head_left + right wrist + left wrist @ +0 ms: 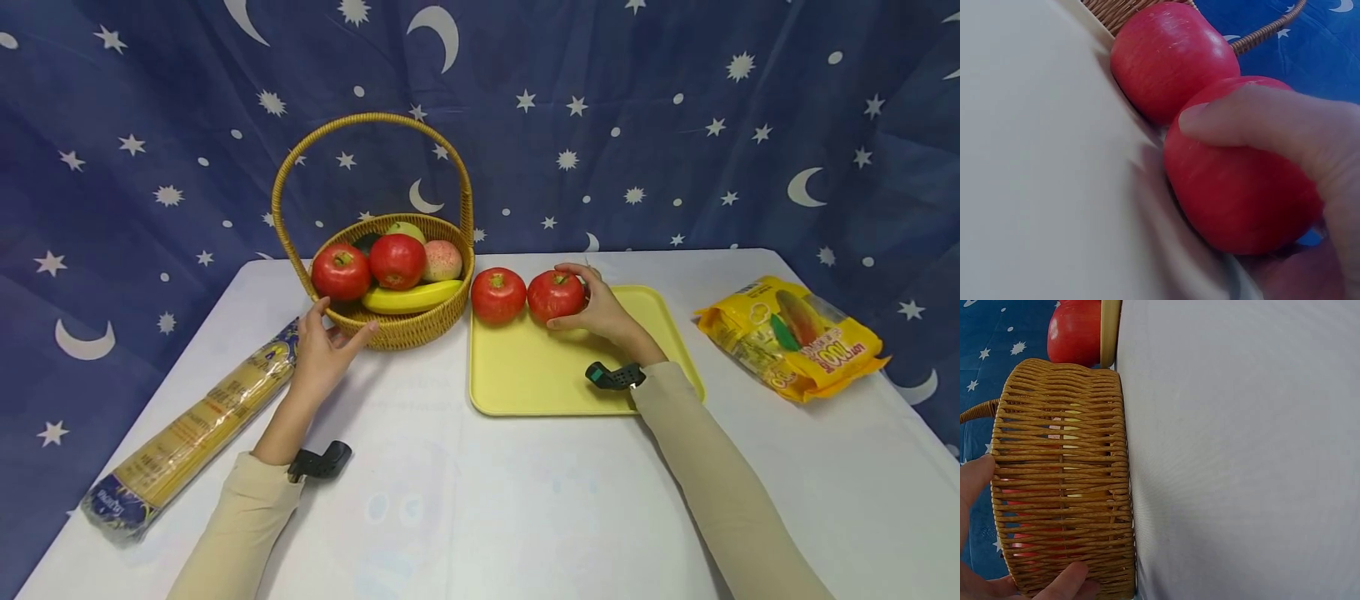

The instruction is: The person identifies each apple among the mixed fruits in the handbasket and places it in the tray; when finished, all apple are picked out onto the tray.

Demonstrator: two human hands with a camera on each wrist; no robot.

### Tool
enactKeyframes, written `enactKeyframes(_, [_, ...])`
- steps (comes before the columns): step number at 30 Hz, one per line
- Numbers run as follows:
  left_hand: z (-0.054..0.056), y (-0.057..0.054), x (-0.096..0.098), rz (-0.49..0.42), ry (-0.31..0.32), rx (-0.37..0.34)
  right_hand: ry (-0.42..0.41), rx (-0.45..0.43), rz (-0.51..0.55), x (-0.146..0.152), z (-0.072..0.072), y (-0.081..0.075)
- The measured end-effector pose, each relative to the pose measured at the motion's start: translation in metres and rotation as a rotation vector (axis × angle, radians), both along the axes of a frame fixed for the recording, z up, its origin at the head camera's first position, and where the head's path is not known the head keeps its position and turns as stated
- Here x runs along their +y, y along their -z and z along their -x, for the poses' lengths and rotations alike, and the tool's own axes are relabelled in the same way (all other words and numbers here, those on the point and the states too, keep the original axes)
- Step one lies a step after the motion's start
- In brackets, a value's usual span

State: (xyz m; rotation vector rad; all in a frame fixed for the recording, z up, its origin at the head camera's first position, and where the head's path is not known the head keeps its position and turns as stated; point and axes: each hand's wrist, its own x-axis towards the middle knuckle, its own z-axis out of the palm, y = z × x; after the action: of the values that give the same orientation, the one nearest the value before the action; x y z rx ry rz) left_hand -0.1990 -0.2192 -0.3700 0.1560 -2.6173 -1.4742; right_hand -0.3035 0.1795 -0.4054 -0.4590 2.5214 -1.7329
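Right hand [603, 315]: clasps glossy round red apple [551, 293] between thumb and fingers.
Held apple: sits near far edge of yellow rectangular tray [543, 379], touching second round red apple [498, 298]; probably light, stiff, slippery; best gripped at widest part.
Left hand [318, 357]: touches brown woven basket [408, 332] with fingers apart.
Tray room: opens nearward; meets second apple and basket leftward.

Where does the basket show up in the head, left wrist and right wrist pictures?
Head: the basket is left of centre, mostly in the upper half.
Left wrist: down the left side, reaching the bottom edge.
Right wrist: partly visible, at the top edge, its handle upper right.
Shared landmark: the red apple just outside it.
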Motion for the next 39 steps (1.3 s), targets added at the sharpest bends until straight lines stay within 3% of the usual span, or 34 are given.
enactKeyframes(8, [0.001, 0.0, 0.001, 0.005, 0.003, 0.003, -0.031, 0.044, -0.016, 0.002, -0.001, 0.002])
enactKeyframes(19, [-0.001, 0.001, 0.0, -0.001, 0.006, -0.006, -0.035, -0.048, -0.015, 0.002, -0.003, -0.001])
enactKeyframes(24, [-0.001, 0.002, 0.0, -0.003, 0.006, 0.0, -0.017, -0.089, -0.036, 0.001, -0.005, -0.009])
enactKeyframes(33, [0.0, 0.003, 0.001, 0.001, 0.01, 0.001, -0.019, -0.134, -0.076, -0.008, -0.029, -0.039])
enactKeyframes(39, [0.001, 0.001, 0.001, -0.013, 0.007, 0.006, -0.022, -0.105, -0.031, 0.0, -0.012, -0.02])
